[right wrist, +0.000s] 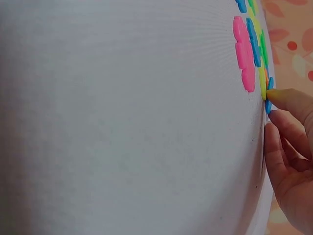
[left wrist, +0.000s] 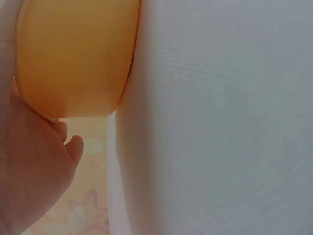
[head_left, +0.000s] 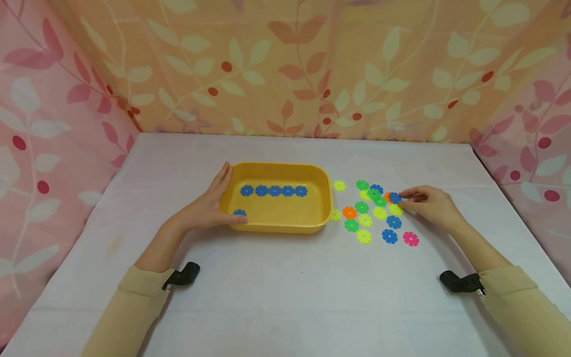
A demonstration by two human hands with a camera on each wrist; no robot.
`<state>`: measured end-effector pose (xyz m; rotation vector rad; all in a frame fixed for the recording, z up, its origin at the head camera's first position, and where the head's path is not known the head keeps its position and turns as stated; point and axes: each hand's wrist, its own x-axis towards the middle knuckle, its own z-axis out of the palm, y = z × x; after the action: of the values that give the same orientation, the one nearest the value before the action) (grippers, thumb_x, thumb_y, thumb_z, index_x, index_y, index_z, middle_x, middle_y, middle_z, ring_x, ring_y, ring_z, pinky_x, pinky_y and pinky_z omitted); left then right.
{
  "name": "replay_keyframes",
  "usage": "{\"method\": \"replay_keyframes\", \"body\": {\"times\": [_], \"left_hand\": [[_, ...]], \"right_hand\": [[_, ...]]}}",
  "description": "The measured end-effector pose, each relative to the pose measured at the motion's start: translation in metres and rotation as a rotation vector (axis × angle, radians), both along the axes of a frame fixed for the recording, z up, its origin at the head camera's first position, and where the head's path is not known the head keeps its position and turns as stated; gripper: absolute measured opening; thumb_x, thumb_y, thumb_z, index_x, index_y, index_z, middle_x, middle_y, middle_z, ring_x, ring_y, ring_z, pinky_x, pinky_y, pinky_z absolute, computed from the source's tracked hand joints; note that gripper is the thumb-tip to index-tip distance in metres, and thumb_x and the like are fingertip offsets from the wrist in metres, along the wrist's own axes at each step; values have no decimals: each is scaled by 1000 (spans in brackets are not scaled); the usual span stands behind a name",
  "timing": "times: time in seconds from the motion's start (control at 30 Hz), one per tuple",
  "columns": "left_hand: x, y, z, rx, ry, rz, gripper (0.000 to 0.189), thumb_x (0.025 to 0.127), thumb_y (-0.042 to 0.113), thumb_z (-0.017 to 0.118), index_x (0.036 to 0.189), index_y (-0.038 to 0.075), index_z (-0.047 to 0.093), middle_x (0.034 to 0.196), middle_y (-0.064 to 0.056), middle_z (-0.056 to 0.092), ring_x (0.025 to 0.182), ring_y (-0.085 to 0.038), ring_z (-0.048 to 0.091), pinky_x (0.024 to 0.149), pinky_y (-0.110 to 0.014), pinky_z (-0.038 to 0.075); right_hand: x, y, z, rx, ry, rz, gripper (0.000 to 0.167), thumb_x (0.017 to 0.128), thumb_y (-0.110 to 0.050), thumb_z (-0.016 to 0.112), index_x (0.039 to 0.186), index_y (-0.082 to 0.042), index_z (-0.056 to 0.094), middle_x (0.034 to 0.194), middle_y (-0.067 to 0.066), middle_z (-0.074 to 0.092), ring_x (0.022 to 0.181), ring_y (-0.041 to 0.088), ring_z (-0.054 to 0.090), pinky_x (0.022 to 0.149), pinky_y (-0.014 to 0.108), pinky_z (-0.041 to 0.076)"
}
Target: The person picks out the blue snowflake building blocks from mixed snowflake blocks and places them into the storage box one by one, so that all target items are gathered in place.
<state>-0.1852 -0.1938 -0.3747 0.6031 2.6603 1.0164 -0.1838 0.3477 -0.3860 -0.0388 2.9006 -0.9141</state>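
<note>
Pinching a blue disc (head_left: pixel 395 198) between thumb and fingertips: right hand (head_left: pixel 430 206), right of centre in the head view. The disc overlaps an orange disc (head_left: pixel 388 198), with a yellow disc (head_left: pixel 395 210) just below in the frame. An edge pinch probably suits so thin a piece lying among others.

Left hand (head_left: pixel 207 203), left of centre, grips the left end of the tray (head_left: pixel 281 228); thumb over the near rim, fingers spread along the far corner. Judged to be steadying it.

Inside the tray, toward its far wall: a row of five blue discs (head_left: pixel 275 191), the leftmost a little apart. Spacing looks deliberate. Another blue disc (head_left: pixel 240 212) sits by the left thumb.

Right of the tray, a loose scatter of blue, green, yellow and orange discs, some overlapping; pink disc (head_left: pixel 411 239) at its lower right. White cloth (head_left: pixel 285 292) beneath; patterned curtain (head_left: pixel 294 74) across the top of the frame.

Hard to make out: the disc by the left thumb is partly covered; lower pieces in the overlaps cannot be counted surely. Left wrist view crops hand and tray, showing no discs. Right wrist view shows the pinched disc nearly edge-on.
</note>
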Motion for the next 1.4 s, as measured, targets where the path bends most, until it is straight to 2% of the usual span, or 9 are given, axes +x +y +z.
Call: {"method": "replay_keyframes", "body": {"times": [0.3,0.63,0.87,1.13,1.4], "left_hand": [[0,1,1,8,-4,9,131,72,51,83,156,18,-12,159,11,-23,148,-21,-11,115,-55,12],[-1,0,1,6,-2,0,130,72,50,83,156,19,-12,159,10,-23,148,-22,-11,115,-55,11],[0,0,0,14,-2,-3,130,72,50,83,156,18,-11,159,10,-23,148,-22,-11,115,-56,11],[1,1,-1,17,-5,1,128,73,49,82,156,18,-10,158,10,-24,148,-23,-11,114,-57,12],[1,1,1,22,-6,-5,127,73,49,82,157,17,-8,159,10,-23,148,-23,-11,114,-58,11]], "right_hand": [[1,-3,0,32,79,-5,45,89,-36,72,116,0,67,99,14,63,91,29,56,66,11,43],[3,-10,2,2,94,-9,44,87,-37,74,112,-1,69,96,13,64,88,27,56,64,13,46],[6,-32,9,-70,86,7,43,86,-41,74,111,-6,71,96,9,65,90,24,55,63,20,48],[9,-62,23,-170,64,54,42,88,-42,72,115,-10,69,102,9,64,100,24,54,70,19,50],[9,-98,37,-305,72,129,38,88,-40,73,113,-12,70,104,5,68,99,18,58,77,16,51]]}}
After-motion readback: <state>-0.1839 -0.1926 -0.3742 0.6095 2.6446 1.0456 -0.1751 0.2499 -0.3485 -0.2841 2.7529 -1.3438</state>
